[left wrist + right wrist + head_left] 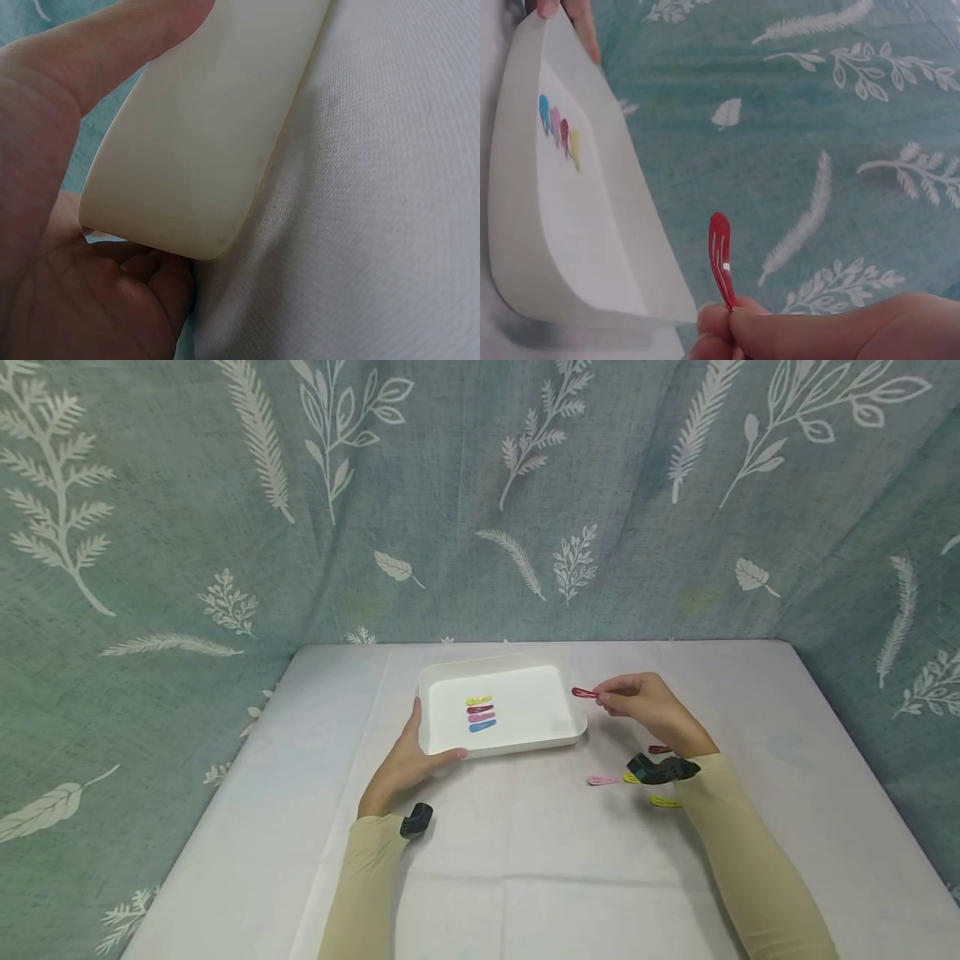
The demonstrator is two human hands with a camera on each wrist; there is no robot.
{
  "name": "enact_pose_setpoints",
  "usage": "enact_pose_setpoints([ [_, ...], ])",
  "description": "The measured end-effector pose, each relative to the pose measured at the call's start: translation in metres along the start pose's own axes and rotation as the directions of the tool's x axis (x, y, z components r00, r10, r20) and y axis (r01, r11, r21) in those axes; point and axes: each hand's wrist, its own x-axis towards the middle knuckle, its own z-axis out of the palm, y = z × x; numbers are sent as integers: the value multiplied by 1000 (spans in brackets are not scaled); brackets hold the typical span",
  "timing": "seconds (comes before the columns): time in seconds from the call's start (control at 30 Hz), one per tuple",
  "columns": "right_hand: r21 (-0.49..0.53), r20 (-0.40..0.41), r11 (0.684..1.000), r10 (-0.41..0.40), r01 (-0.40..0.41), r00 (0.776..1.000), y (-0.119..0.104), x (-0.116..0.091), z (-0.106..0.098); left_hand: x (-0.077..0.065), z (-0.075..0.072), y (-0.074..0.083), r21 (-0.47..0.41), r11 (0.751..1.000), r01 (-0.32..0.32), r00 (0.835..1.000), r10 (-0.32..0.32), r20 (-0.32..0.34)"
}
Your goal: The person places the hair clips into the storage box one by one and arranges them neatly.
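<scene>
My right hand [648, 706] pinches a red snap hair clip [584, 692] by one end, thumb against fingers, just off the right end of a white tray [532, 744]. In the right wrist view the clip [719, 251] points up from the fingertips. Around the tray's left front corner, my left hand [408, 764] grips with the thumb at the front wall and the fingers along the left side. Inside the tray lie a yellow clip [478, 700], a dark red clip [480, 709], a pink clip [481, 717] and a blue clip [482, 725], stacked in a column.
Below the right wrist, on the white tablecloth [510, 852], lie a pink clip [602, 781], a yellow clip [665, 802], a partly covered yellow clip [631, 778] and a red clip [659, 749]. A green leaf-patterned curtain [450, 510] rises behind the table.
</scene>
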Motion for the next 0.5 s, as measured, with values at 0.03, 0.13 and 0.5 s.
enact_pose_setpoints([
  [0.03, 6, 2, 1000, -3, 3, 1000, -1, 1, 1, 0, 0, 0, 2, 1000, -1, 1000, 1, 1],
  [0.13, 19, 5, 1000, -4, 4, 1000, -4, 6, 2, 0, 0, 0, 5, 1000, 2, 1000, -2, 0],
  [0.5, 51, 24, 998, -22, 21, 999, -15, 20, 7, 0, 0, 0, 11, 1000, 19, 1000, -19, 0],
])
